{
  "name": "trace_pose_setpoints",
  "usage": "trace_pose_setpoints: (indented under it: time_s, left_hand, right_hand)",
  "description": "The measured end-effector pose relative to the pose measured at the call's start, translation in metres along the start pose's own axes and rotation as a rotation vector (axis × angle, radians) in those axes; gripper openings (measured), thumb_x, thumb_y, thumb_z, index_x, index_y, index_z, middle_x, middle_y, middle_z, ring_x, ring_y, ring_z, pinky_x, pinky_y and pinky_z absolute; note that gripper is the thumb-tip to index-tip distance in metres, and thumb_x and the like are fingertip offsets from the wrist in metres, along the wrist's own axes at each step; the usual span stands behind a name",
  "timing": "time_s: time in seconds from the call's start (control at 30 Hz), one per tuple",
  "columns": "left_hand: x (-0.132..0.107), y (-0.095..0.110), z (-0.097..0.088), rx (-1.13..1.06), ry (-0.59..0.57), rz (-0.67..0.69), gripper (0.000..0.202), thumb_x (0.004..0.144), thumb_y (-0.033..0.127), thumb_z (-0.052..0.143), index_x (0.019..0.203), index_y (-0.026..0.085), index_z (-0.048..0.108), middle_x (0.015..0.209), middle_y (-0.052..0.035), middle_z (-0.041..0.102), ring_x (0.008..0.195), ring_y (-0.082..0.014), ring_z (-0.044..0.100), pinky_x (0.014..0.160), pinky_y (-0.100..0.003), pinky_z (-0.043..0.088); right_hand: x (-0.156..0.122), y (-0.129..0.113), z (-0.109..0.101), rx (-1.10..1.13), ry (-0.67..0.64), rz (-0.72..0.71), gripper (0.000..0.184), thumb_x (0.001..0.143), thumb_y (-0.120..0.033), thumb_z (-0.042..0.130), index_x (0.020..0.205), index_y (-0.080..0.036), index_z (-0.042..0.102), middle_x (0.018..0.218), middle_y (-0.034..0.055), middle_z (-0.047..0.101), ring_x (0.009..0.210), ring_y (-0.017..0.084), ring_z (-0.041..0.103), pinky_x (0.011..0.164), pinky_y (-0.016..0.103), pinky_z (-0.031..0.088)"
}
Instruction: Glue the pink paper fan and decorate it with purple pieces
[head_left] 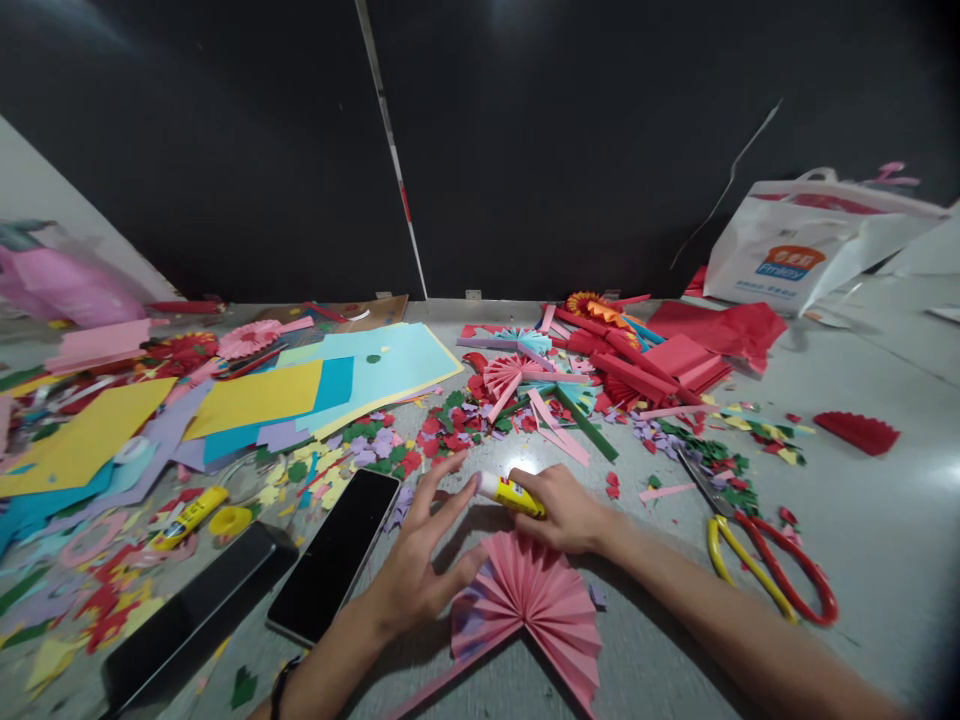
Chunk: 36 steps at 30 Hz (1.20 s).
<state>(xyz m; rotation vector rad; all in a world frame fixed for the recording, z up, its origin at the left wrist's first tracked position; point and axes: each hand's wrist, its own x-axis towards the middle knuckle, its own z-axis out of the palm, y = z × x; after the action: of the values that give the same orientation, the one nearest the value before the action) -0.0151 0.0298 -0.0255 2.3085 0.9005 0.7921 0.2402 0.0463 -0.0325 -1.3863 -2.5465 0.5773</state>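
A yellow glue stick (517, 495) with a white end is gripped in my right hand (568, 508), its white end pointing left. My left hand (420, 565) is beside it with fingers apart; one fingertip is close to the white end, and I cannot tell whether it touches. Below both hands lies a pleated pink paper fan (551, 595), spread out on the grey surface. A long, narrow pink strip runs from its lower left. My left thumb is over the fan's left edge.
Scissors (765, 560) with red and yellow handles lie at right. Left are a phone (336, 555), a black device (199, 615) and another yellow tube (189, 518). Coloured sheets (255, 397), paper scraps (435, 430) and folded red paper (667, 370) lie behind. A white bag (795, 245) stands back right.
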Motion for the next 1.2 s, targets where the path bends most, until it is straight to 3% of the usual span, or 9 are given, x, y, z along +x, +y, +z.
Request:
trace_pose_setpoints:
  time_s: [0.23,0.5,0.9,1.03,1.2]
  left_hand:
    - [0.002,0.002,0.000,0.004,-0.041,-0.068,0.062,0.101,0.045,0.052,0.158,0.033,0.033,0.164,-0.0121,0.019,0.151,-0.0374,0.029,0.117,-0.057,0.039]
    - [0.001,-0.002,0.003,-0.010,-0.043,-0.072,0.062,0.101,0.046,0.052,0.158,0.031,0.033,0.163,-0.0145,0.020,0.150,-0.0393,0.028,0.117,-0.063,0.037]
    - [0.000,0.005,0.000,-0.010,0.011,0.054,0.061,0.100,0.043,0.052,0.157,0.031,0.035,0.167,-0.0115,0.011,0.150,-0.0403,0.025,0.109,-0.055,0.044]
    - [0.000,0.007,-0.001,-0.006,0.044,0.107,0.057,0.099,0.038,0.053,0.155,0.032,0.040,0.167,-0.0102,0.013,0.149,-0.0394,0.027,0.108,-0.055,0.044]
    - [0.001,0.007,-0.003,0.017,0.056,0.111,0.047,0.098,0.031,0.055,0.145,0.031,0.052,0.166,-0.0093,0.018,0.148,-0.0370,0.029,0.108,-0.054,0.045]
  right_hand:
    - [0.001,0.002,0.003,0.018,0.025,-0.018,0.021,0.084,-0.033,0.056,0.099,-0.019,0.061,0.075,0.0037,0.068,0.062,0.020,0.056,0.062,0.031,0.023]
    - [0.000,0.003,0.004,0.039,0.035,-0.032,0.024,0.084,-0.035,0.056,0.100,-0.019,0.063,0.076,0.0054,0.069,0.063,0.021,0.057,0.062,0.031,0.024]
    - [-0.001,0.005,0.009,0.143,0.117,-0.034,0.023,0.089,-0.037,0.056,0.100,-0.018,0.062,0.075,0.0049,0.067,0.061,0.020,0.054,0.062,0.032,0.024]
    - [-0.003,0.005,0.012,0.228,0.232,0.013,0.021,0.092,-0.039,0.055,0.101,-0.020,0.056,0.068,0.0001,0.060,0.058,0.019,0.050,0.060,0.031,0.026]
    - [-0.004,0.010,0.012,0.368,0.471,0.106,0.021,0.102,-0.043,0.038,0.105,-0.023,0.044,0.087,0.0042,0.059,0.074,0.022,0.053,0.068,0.034,0.041]
